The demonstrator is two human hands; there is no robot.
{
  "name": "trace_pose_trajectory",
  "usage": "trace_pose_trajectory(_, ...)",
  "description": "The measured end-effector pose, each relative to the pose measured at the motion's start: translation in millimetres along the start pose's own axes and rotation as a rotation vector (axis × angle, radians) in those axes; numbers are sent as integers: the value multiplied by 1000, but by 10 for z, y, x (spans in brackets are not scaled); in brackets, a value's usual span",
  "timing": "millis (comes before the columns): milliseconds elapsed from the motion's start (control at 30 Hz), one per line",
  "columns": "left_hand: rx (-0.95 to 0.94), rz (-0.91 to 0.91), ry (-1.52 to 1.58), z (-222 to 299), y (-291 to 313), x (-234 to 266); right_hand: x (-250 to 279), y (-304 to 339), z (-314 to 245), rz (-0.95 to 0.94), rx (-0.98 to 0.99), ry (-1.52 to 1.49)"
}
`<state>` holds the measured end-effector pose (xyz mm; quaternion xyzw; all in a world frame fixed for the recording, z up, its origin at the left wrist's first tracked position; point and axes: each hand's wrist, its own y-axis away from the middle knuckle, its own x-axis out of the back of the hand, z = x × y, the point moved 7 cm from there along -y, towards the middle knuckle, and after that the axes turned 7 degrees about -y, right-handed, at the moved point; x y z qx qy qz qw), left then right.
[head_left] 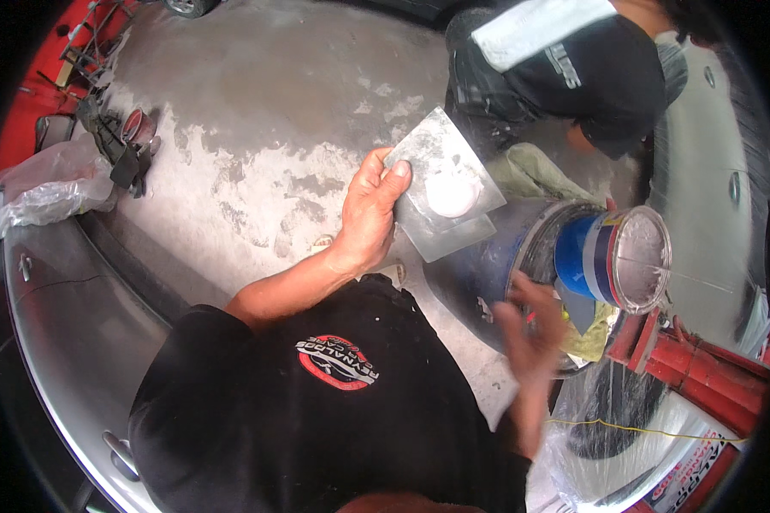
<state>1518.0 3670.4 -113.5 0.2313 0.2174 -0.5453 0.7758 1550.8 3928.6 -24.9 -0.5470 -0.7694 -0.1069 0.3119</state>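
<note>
My left hand (370,209) grips a flat grey plate (423,224) by its edge, with the thumb on top. A round dollop of pale putty (452,193) lies on the plate. A second thin grey sheet (462,237) shows beneath its lower edge. My right hand (532,329) is smeared by motion over the near side of a dark blue drum (475,272), so its fingers cannot be read. Just beyond that hand, a blue and white can (583,256) lies tilted on the drum, its round end coated in pale filler.
Beside the can lies a yellow wrapper (589,342). A co-worker in a black shirt (603,90) bends down at the upper right. A silver car door (73,308) stands on my left, a plastic-covered car (701,171) at right. A red metal beam (697,368) juts in.
</note>
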Motion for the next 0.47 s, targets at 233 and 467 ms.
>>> trace_pose_trajectory(233, -2, -22, 22, 236, -87, 277, -1621, -425, -112, 181, -252, -862)
trace_pose_trajectory(467, 115, 2, 49, 542, -333, 955, -1731, -319, -142, 310, -412, -852)
